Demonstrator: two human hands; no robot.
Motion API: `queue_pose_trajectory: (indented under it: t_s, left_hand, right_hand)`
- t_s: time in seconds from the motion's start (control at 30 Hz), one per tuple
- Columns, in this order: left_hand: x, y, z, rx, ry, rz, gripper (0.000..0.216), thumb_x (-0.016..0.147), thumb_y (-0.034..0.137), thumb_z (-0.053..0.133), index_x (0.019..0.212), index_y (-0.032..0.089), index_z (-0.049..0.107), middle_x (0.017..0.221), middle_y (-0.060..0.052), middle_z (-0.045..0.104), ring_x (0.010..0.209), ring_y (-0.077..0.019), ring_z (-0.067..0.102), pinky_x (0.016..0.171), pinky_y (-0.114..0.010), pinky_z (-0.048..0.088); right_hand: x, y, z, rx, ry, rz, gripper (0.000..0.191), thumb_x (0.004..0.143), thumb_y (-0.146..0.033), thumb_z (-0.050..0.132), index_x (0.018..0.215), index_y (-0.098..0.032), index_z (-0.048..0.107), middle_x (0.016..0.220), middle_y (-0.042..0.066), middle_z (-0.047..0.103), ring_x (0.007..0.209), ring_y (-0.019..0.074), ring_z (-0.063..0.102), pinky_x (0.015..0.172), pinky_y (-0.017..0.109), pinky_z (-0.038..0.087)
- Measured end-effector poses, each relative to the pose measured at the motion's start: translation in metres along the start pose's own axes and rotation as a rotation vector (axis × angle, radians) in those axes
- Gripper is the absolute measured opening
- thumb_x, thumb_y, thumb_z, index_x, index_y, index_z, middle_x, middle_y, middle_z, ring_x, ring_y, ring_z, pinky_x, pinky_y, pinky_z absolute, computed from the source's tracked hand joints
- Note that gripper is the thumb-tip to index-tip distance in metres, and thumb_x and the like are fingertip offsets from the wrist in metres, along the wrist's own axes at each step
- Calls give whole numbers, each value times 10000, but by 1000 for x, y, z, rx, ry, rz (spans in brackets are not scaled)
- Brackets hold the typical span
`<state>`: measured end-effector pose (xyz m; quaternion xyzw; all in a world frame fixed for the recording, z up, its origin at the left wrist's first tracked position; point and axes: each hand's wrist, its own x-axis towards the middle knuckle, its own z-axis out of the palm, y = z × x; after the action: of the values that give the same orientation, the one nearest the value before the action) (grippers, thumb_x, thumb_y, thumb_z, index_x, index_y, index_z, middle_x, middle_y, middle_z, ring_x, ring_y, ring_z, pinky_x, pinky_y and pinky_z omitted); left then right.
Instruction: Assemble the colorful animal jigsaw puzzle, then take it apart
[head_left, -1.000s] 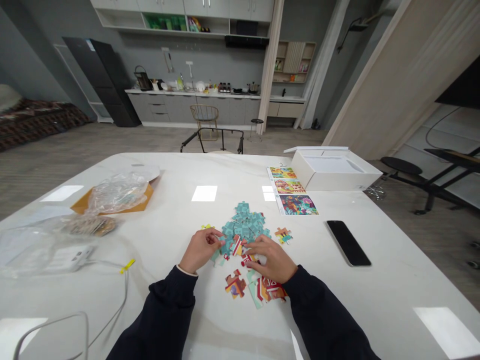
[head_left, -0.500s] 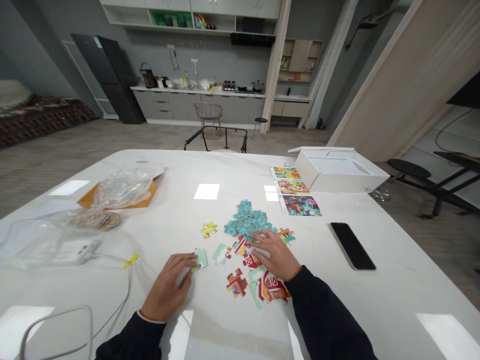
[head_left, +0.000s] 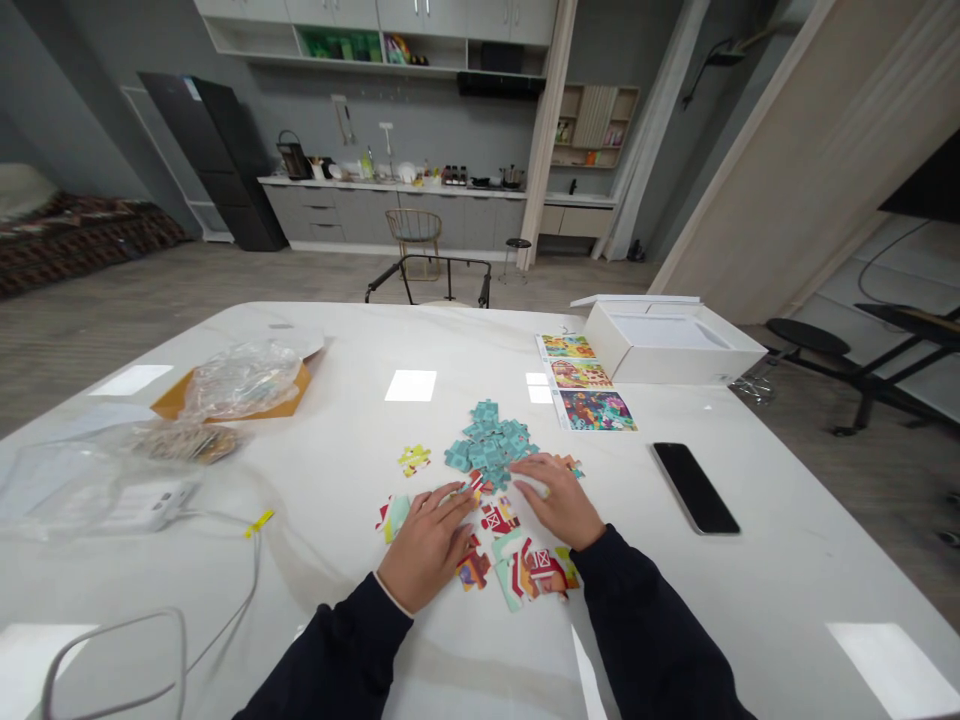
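Note:
A heap of face-down teal puzzle pieces (head_left: 491, 445) lies mid-table on the white table (head_left: 360, 430). My left hand (head_left: 429, 545) rests flat with fingers stretched out toward the heap, over a colourful piece (head_left: 474, 572). My right hand (head_left: 559, 497) lies palm down, fingers spread, at the heap's near right edge. Between the hands sits a red-and-white piece (head_left: 496, 518). A joined cluster of pieces (head_left: 534, 572) lies below my right wrist. One piece (head_left: 393, 514) sits left of my left hand, and a yellow piece (head_left: 414, 459) lies farther back.
A black phone (head_left: 694, 487) lies to the right. Behind it are a printed picture sheet (head_left: 585, 393) and an open white box (head_left: 667, 343). Plastic bags (head_left: 236, 379) and a white cable (head_left: 247, 590) occupy the left side. A chair (head_left: 427, 280) stands beyond the far edge.
My left hand left a piece at the left and moved right, back between the pieces. My right hand shifted slightly up toward the teal heap.

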<state>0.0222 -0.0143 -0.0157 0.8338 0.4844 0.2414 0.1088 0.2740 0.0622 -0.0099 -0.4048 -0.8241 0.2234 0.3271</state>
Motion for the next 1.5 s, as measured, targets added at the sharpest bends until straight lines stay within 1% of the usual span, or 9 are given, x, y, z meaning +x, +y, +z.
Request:
queue_pose_trajectory:
  t_s: [0.2, 0.37, 0.6, 0.7, 0.83, 1.17, 1.3, 1.4, 1.5]
  left_hand:
    - [-21, -15, -8, 28, 33, 27, 340, 987, 154, 497, 1277, 241, 653, 1322, -81, 708, 1362, -308, 543, 1034, -520, 503]
    - [-22, -17, -14, -29, 109, 3, 276, 966, 145, 519, 1151, 257, 689, 1173, -66, 758, 1254, -289, 610, 1004, -488, 534]
    - [39, -16, -16, -65, 127, -14, 278, 959, 155, 559, 1207, 233, 657, 1203, -90, 711, 1162, -270, 618, 1037, -490, 510]
    - [68, -24, 0, -33, 115, -13, 373, 900, 112, 625, 1255, 222, 652, 1273, -100, 698, 1213, -297, 598, 1039, -513, 513]
    - [82, -37, 20, -82, 134, -38, 258, 909, 124, 637, 1142, 209, 710, 1145, -96, 746, 1126, -282, 644, 990, -484, 555]
    - [70, -51, -8, -456, 372, -415, 285, 1000, 410, 537, 1074, 198, 712, 970, -61, 789, 838, -211, 744, 833, -366, 612]
    - [47, -81, -27, -628, 227, -541, 339, 921, 479, 599, 976, 169, 724, 857, -58, 774, 767, -222, 744, 712, -359, 650]
    - [29, -101, -36, -528, 133, -542, 293, 883, 446, 632, 877, 176, 745, 810, -52, 730, 725, -225, 718, 670, -376, 652]
    - [27, -101, -35, -228, 173, -418, 179, 870, 319, 641, 870, 195, 770, 866, -70, 692, 827, -250, 688, 816, -435, 623]
  right_hand:
    - [-1, 34, -2, -198, 142, 169, 469, 813, -304, 827, 1249, -184, 700, 1220, 134, 725, 1173, 339, 575, 1043, 546, 483]
    - [-1, 35, 3, -210, 143, 168, 257, 885, -267, 730, 1128, -185, 733, 1102, 115, 754, 1060, 306, 627, 983, 488, 506]
    - [2, 19, -6, -173, 254, 239, 276, 1007, -339, 514, 1022, -207, 755, 977, 92, 781, 914, 273, 714, 896, 434, 530]
    - [3, 15, -11, 35, 357, 362, 300, 993, -410, 540, 1031, -206, 756, 955, 73, 791, 834, 245, 740, 809, 380, 576]
    - [3, 19, -9, 139, 289, 429, 251, 933, -405, 621, 980, -208, 769, 880, 60, 793, 770, 234, 742, 751, 363, 594]
    - [1, 33, 0, -162, 247, 255, 206, 954, -326, 618, 1057, -193, 735, 1027, 111, 732, 969, 280, 664, 905, 449, 541]
    - [0, 34, 2, -145, 219, 226, 193, 964, -319, 616, 1063, -193, 724, 1043, 105, 722, 992, 276, 654, 925, 455, 536]
    - [0, 34, 2, -137, 207, 208, 185, 960, -315, 625, 1072, -206, 726, 1055, 104, 722, 1003, 281, 654, 934, 468, 535]
    - [3, 28, -1, -110, 167, 164, 204, 961, -318, 630, 1121, -231, 723, 1122, 103, 721, 1082, 290, 645, 978, 484, 523]
